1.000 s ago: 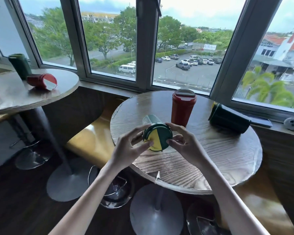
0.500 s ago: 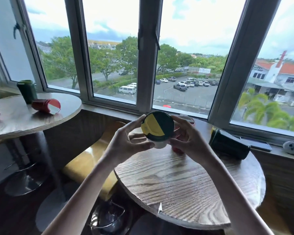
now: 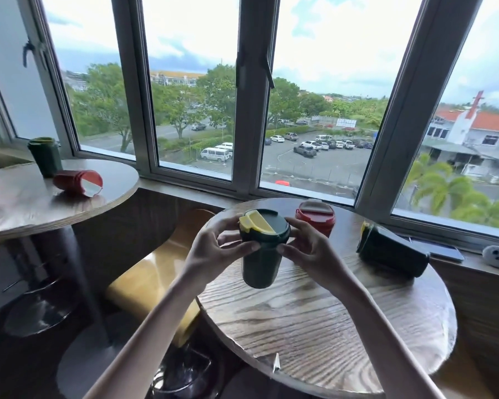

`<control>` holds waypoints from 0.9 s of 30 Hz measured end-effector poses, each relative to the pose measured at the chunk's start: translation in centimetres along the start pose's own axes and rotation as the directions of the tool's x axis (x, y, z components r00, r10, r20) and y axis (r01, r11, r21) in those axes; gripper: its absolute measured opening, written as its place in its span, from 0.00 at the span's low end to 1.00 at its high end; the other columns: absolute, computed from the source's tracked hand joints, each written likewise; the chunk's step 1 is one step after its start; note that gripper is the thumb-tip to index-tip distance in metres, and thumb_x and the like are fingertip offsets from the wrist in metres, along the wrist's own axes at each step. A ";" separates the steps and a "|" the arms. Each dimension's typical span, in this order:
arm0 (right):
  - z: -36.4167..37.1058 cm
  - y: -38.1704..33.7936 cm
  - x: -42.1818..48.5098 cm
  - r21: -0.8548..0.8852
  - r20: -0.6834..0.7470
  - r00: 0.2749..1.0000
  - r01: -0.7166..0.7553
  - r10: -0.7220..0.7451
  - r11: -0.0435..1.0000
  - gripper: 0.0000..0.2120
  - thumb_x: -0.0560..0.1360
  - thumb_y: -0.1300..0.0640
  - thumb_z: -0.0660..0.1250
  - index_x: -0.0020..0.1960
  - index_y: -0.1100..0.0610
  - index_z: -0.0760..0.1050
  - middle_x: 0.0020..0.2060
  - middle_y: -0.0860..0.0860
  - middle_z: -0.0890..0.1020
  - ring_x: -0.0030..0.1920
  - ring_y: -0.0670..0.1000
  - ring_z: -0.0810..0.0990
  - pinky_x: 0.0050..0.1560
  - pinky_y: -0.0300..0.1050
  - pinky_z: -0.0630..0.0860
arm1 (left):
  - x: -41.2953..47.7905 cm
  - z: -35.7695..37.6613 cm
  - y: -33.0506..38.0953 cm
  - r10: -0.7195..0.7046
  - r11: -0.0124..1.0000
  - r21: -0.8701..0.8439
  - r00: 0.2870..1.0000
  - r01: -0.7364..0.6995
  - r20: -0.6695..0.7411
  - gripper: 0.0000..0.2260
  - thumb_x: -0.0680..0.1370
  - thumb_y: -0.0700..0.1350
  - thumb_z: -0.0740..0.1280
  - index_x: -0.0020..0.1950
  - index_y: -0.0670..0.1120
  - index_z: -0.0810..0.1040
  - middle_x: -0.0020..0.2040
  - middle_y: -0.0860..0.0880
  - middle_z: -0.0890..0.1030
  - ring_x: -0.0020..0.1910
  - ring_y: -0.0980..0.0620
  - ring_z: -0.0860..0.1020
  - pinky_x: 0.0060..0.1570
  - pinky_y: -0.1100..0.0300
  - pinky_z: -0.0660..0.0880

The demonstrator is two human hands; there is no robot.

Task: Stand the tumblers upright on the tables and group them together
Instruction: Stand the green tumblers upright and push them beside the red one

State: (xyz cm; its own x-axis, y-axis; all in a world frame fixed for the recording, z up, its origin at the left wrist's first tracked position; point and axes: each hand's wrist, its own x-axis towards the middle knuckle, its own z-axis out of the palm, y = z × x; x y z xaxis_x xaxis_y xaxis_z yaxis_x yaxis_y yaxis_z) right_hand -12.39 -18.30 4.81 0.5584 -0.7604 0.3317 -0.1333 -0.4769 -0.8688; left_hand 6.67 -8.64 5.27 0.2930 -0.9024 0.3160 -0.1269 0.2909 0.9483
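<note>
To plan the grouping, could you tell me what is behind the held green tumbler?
The red tumbler stands upright on the table behind the green tumbler, slightly to the right. The right hand covers its lower part.

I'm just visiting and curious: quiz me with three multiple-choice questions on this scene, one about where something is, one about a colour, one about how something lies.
1. Where does the upright red tumbler stand?
A. on the far left table
B. on the near table, behind the held tumbler
C. on the windowsill

2. What colour is the held tumbler's lid flap?
A. blue
B. white
C. yellow

3. How is the dark green tumbler at the near table's right?
A. lying on its side
B. upright
C. gripped in a hand

Answers:
B: it stands just beyond the left hand and right hand.
C: the flap is yellow on the dark lid.
A: its side rests along the tabletop.
</note>
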 end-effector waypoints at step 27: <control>2.4 2.7 -4.3 -0.142 -0.099 0.989 -0.127 0.113 0.982 0.21 0.73 0.51 0.69 0.64 0.48 0.71 0.56 0.45 0.79 0.51 0.37 0.78 0.52 0.37 0.76 | -4.9 0.2 -5.8 0.005 0.969 0.246 0.991 0.028 -0.132 0.13 0.73 0.49 0.71 0.56 0.52 0.75 0.49 0.57 0.81 0.46 0.66 0.79 0.44 0.69 0.77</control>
State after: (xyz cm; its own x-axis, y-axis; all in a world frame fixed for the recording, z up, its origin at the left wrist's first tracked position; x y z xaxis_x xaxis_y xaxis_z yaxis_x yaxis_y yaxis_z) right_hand -13.17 -15.28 0.22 0.4556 -0.8495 0.2663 -0.3176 -0.4345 -0.8428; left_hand 5.75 -5.95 -1.82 0.4147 -0.8511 0.3219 -0.3481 0.1785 0.9203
